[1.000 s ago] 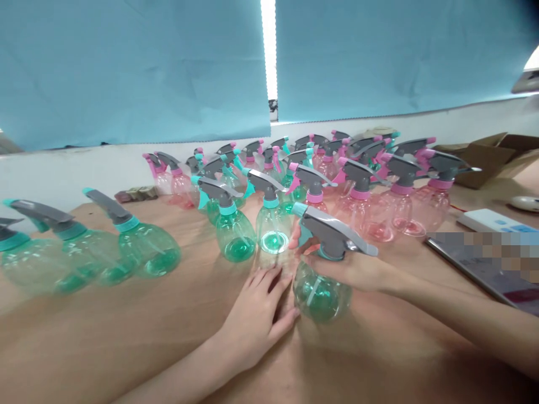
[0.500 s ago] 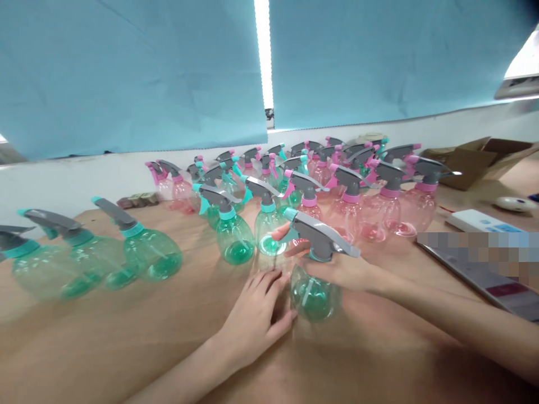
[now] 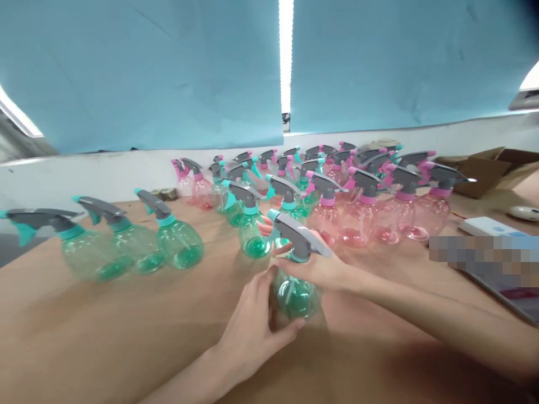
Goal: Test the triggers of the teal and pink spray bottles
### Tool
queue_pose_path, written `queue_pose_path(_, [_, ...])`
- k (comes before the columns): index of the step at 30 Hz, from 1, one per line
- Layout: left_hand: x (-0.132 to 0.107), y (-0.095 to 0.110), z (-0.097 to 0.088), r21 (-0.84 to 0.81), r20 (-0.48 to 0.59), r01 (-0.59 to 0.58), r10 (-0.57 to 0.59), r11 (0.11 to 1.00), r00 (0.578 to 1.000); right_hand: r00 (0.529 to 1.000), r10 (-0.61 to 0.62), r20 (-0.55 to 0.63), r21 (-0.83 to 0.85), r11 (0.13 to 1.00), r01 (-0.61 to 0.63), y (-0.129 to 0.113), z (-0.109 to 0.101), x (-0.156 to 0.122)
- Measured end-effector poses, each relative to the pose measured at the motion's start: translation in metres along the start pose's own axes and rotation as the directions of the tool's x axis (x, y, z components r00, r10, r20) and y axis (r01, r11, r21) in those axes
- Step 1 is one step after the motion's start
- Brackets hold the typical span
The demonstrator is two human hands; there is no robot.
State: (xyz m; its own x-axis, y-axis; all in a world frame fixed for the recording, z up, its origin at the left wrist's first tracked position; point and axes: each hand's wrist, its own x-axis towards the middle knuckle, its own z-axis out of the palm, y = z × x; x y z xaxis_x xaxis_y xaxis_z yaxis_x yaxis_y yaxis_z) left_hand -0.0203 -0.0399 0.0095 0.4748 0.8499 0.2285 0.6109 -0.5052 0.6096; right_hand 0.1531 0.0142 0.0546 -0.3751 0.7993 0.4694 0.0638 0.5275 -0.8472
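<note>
In front of me a green spray bottle [image 3: 297, 297] with a grey and turquoise trigger head [image 3: 297, 233] stands roughly upright, tilted a little. My right hand [image 3: 326, 268] wraps its neck from behind and the right, its fingertips showing past the left side of the head. Low on the left, my left hand [image 3: 248, 320] curves about the bottle's body, thumb near the base at the front and fingertips at its left side. A small gap shows between that palm and the bottle. Just behind stands another green spray bottle [image 3: 255, 238].
Three green spray bottles [image 3: 181, 247] stand at the left. Rows of pink spray bottles [image 3: 357, 224] and green ones fill the back. On the right lie a white device [image 3: 484, 226], a partly blurred flat object [image 3: 511, 297], a white mouse [image 3: 524, 213] and an open cardboard box [image 3: 480, 174].
The view has shifted left, so the bottles appear further right. My left hand has risen from beside the bottle to curve about its body. My right hand stays at its neck.
</note>
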Motion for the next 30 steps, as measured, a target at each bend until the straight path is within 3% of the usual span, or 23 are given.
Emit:
queue_pose_path(6, [-0.018,-0.008,-0.021,0.062,-0.231,0.022,-0.007,0.998,0.973,0.997,-0.069,0.045,-0.068,0.995,0.072,-0.004,0.049,0.023])
queue_pose_path(10, [-0.024,-0.020,-0.038,0.175,-0.291,0.069,-0.015,0.982,0.956,0.990,-0.140,0.024,-0.219,0.965,0.141,-0.007,0.065,0.034])
queue_pose_path(15, [-0.026,-0.041,-0.059,0.328,-0.367,0.119,0.010,0.937,0.930,0.982,-0.173,0.073,-0.488,0.853,0.186,-0.004,0.044,0.026])
queue_pose_path(20, [-0.008,-0.059,-0.077,0.554,-0.461,0.267,0.024,0.788,0.887,0.998,-0.058,-0.026,-0.707,0.707,0.023,0.006,0.014,0.019])
queue_pose_path(24, [0.009,-0.065,-0.089,0.675,-0.455,0.289,0.075,0.679,0.887,0.995,-0.022,-0.098,-0.805,0.589,-0.067,0.013,0.008,0.027])
queue_pose_path(27, [0.015,-0.066,-0.095,0.731,-0.440,0.294,0.096,0.616,0.893,0.992,0.010,-0.129,-0.812,0.573,-0.111,0.017,0.012,0.034])
queue_pose_path(30, [0.018,-0.065,-0.099,0.770,-0.414,0.276,0.121,0.576,0.902,0.986,0.091,-0.138,-0.774,0.612,-0.164,0.021,0.020,0.042])
